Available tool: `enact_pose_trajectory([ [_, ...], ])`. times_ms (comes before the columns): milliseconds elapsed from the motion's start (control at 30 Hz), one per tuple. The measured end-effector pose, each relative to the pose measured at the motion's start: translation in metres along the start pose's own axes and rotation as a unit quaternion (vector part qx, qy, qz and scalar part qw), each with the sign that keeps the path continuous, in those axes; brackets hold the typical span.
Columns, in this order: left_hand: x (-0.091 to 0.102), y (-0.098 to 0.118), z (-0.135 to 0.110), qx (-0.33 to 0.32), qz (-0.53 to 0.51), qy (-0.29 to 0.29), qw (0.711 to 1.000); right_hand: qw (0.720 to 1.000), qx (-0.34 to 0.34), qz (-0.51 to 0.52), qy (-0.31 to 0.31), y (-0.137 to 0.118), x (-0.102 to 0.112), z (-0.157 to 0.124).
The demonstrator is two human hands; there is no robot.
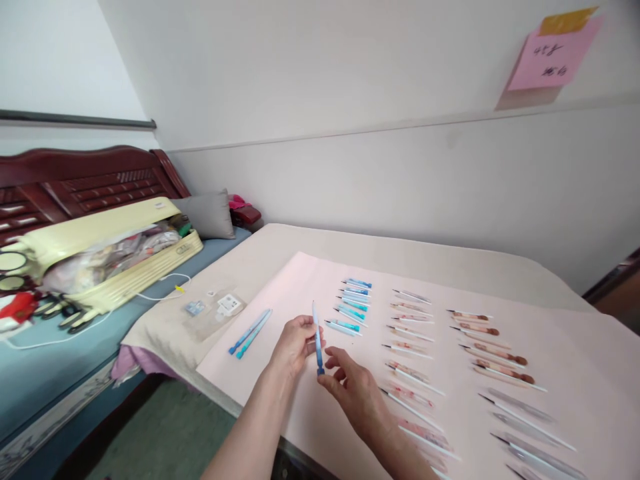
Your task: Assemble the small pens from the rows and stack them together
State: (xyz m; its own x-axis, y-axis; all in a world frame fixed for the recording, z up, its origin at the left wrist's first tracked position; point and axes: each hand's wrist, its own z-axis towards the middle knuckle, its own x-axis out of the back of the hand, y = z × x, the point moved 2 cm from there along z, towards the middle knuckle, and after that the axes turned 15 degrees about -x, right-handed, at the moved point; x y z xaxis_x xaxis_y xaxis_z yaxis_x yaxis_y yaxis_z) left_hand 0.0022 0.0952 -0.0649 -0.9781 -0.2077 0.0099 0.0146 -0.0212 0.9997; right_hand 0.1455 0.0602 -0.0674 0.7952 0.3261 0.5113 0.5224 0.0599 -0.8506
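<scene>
Left hand [299,343]: pinching one blue pen [317,340] between thumb and fingers, pen near upright, pale tip up, dark blue end down. Pen is off to the left of the pen rows, over the near-middle part of the pink sheet [295,277].

Right hand [355,383]: fingers loosely curled and apart, thumb right by the pen's blue end. Contact there: can't tell.

On the sheet: two loose pens [254,331] side by side, left of the hands. Right of the hands, a far group of blue-and-teal pens [356,291], then a column of pinkish pens [407,347], then brown-ended pens [493,361], with pale pens [533,427] near right. Many have thin dark-tipped sticks beside them.

Left of sheet: clear bag [204,325] with small cards. Far left: yellow suitcase [100,223], ajar and stuffed; grey pillow [207,213] behind it.
</scene>
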Motion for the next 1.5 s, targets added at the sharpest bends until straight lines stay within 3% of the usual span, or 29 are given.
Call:
enact_pose_trajectory([
  [100,0.013,0.0,0.007,-0.01,0.208,0.024,0.978,1.0,-0.003,-0.019,0.01,0.001,0.002,0.0],
  [267,0.059,-0.006,0.021,0.018,0.39,0.111,0.914,0.999,0.0,-0.032,0.014,0.006,0.002,0.003],
  [400,0.086,-0.011,0.02,0.04,0.484,0.143,0.862,0.999,0.003,-0.042,0.017,0.007,0.002,0.003],
  [567,0.088,-0.02,0.016,0.034,0.535,0.155,0.83,0.999,0.001,-0.044,0.02,0.006,0.007,0.001],
  [800,0.087,-0.024,0.018,0.005,0.546,0.178,0.819,0.999,-0.007,-0.04,0.035,0.006,0.015,0.002],
  [1033,0.085,-0.02,0.014,-0.005,0.518,0.195,0.833,0.998,-0.019,-0.027,0.058,0.008,0.024,0.005],
  [1233,0.074,-0.006,0.02,-0.037,0.406,0.204,0.89,0.992,-0.07,-0.008,0.106,0.024,0.048,0.019],
  [1433,0.018,0.003,0.012,-0.068,0.159,0.135,0.976,0.977,-0.108,-0.098,0.157,0.043,0.062,0.043],
  [1467,0.009,0.002,0.008,-0.043,0.008,0.132,0.99,0.973,-0.107,-0.126,0.163,0.044,0.059,0.046],
  [1500,0.002,-0.001,0.004,0.009,-0.107,0.138,0.985,0.968,-0.106,-0.154,0.166,0.045,0.056,0.049],
])
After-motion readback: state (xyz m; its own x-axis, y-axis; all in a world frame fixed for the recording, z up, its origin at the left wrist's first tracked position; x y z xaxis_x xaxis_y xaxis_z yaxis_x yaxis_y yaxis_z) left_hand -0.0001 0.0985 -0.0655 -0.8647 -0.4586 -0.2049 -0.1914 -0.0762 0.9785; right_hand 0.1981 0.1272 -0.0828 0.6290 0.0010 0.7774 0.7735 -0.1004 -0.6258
